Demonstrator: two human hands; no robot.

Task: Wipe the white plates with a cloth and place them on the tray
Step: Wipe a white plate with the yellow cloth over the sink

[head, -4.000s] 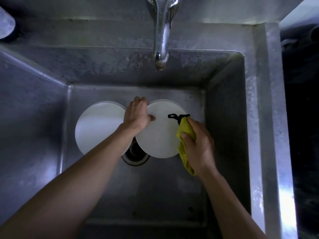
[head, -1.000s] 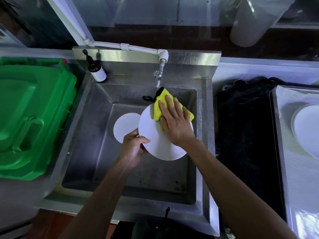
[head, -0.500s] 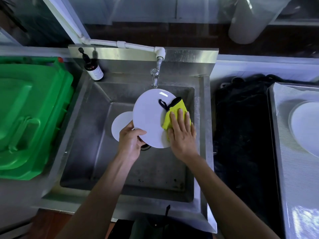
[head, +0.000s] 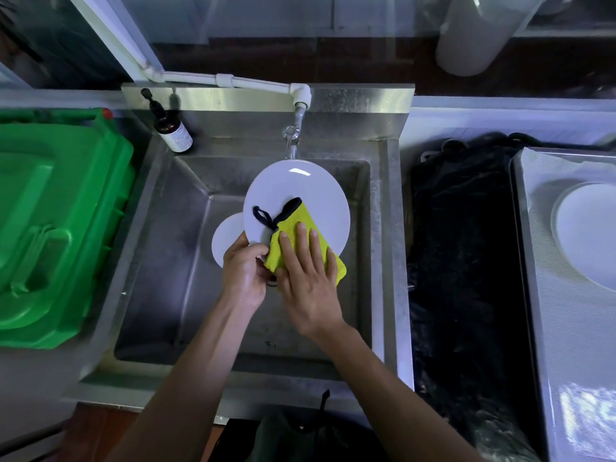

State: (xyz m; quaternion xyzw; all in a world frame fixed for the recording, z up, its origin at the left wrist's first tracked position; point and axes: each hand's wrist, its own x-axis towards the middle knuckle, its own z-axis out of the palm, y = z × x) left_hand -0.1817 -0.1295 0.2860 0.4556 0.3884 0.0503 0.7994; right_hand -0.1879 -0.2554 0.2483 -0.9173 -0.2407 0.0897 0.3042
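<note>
So four seconds back the plate (head: 296, 195) was low in the sink (head: 160, 261) with the head right down by the tap; now the view is pulled back and the plate is lifted up over the basin. The cloth (head: 300, 238) went from the plate's top edge, over to its right side, and now down to the lower part beside the left hand (head: 245, 275). The right hand (head: 308, 278) lies flat on it with its fingers spread.

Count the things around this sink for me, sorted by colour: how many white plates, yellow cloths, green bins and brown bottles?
White plates: 3 (held, in sink, on tray)
Yellow cloths: 1
Green bins: 1
Brown bottles: 1
Total: 6
</note>
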